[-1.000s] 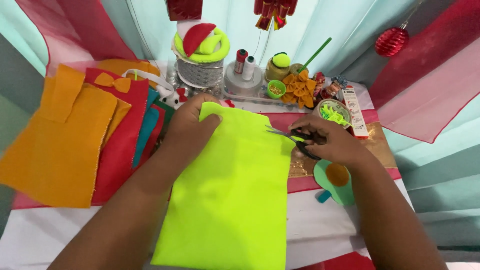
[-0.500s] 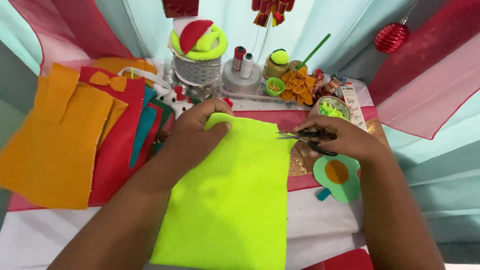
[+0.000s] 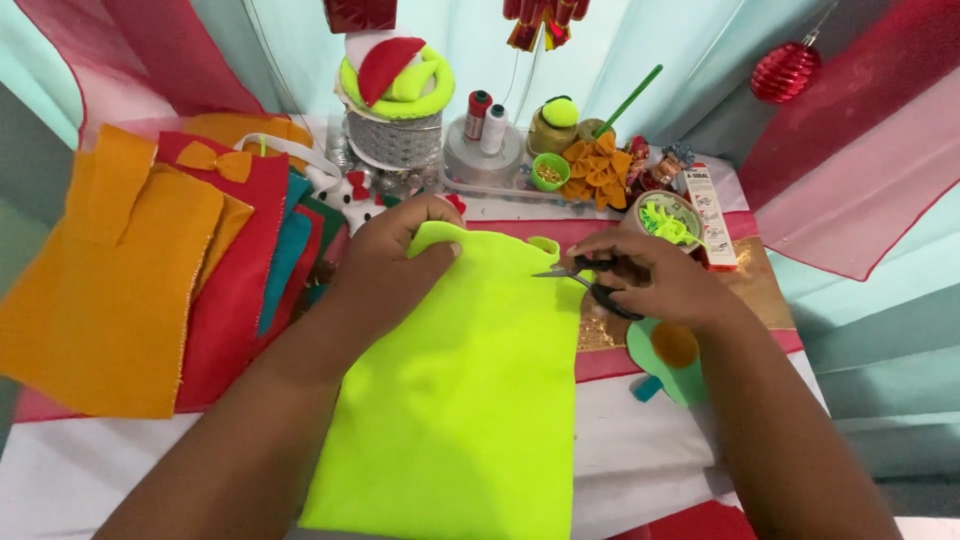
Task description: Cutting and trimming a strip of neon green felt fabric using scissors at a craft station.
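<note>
the cutting step is in hand: the right hand (image 3: 665, 285) is closing around black scissors (image 3: 590, 280), blades pointing toward the left hand and biting into the far edge of the one neon yellow felt sheet (image 3: 460, 400), which is lying flat on the table under both hands and running back toward the person; the left hand (image 3: 390, 265) is pinching the sheet's top edge between thumb and fingertips, lifting it a little, the rest of the palm pressing the felt down; the next move, as i judge it, is calling for a steady pull on that pinched edge so the blades are meeting taut felt; counting: one pair of scissors, one yellow sheet, two thread spools (image 3: 485, 120) beyond the hands, one green cup of beads (image 3: 549, 172) near them, and left of the left hand one stack of orange, red and teal felt pieces (image 3: 150, 270), too overlapped to count exactly
</note>
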